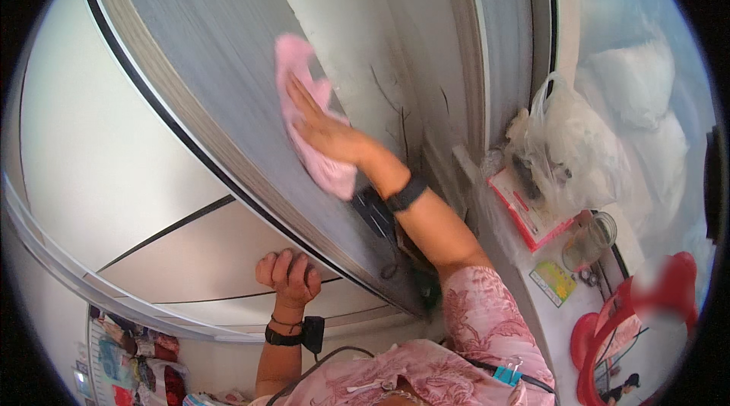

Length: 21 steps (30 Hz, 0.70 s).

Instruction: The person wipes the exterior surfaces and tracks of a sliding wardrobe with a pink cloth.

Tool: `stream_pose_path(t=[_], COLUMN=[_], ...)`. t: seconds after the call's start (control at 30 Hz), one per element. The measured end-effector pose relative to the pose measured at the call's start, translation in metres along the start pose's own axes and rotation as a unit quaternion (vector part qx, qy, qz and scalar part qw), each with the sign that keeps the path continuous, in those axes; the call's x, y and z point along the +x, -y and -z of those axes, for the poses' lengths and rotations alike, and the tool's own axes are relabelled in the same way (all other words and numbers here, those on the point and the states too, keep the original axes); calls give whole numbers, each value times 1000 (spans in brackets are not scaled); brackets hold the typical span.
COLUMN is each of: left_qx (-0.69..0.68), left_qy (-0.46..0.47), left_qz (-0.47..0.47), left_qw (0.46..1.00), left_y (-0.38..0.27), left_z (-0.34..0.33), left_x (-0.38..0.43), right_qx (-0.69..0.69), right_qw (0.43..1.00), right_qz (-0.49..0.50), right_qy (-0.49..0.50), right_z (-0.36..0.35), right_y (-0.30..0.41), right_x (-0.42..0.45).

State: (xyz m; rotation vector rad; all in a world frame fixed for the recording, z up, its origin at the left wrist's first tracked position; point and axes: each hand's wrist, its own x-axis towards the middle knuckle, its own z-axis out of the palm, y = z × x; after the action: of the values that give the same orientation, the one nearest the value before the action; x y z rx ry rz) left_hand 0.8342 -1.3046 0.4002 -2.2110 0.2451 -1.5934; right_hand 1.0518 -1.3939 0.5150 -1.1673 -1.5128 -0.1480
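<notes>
My right hand (pixel 331 135) lies flat on a pink cloth (pixel 333 175), pressing it against a long grey wood-grain panel (pixel 222 58). The cloth is slightly blurred and spreads out past the fingers on both sides. Lower down on the left, my left hand (pixel 289 276) has its fingers curled in, and no object shows in it. It is close to a glossy white panel (pixel 131 121) with black trim; whether it touches the panel I cannot tell. Partly behind my right forearm sits a dark object (pixel 373 212) with a cable.
On the right, a white tabletop (pixel 539 292) bears a glass jar (pixel 590 240), a red-edged box (pixel 530 218), a green-and-yellow packet (pixel 553 283) and a red-framed mirror (pixel 587 372). Stuffed white plastic bags (pixel 582 143) are piled beyond. Assorted cloth items (pixel 142 360) are at lower left.
</notes>
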Motion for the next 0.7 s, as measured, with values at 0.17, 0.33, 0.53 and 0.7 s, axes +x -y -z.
stream_pose_path(t=[0.17,0.33,0.53,0.7], left_qx=[-16,2,-35,-94], left_qy=[6,13,6,36], left_qz=[-10,2,10,32], left_qw=[1000,1000,999,994], left_y=[-9,0,-1,1], left_z=[-8,-2,-2,11], left_x=[4,-9,4,13], right_qx=[152,373,253,3], right_qw=[969,711,863,995], right_qz=[-192,-584,-433,-54], right_qy=[-24,-120,-59,-89], right_z=[-6,-70,-77,-49], right_y=[-109,-51,-66,85], right_x=[-42,-146,-193,-99])
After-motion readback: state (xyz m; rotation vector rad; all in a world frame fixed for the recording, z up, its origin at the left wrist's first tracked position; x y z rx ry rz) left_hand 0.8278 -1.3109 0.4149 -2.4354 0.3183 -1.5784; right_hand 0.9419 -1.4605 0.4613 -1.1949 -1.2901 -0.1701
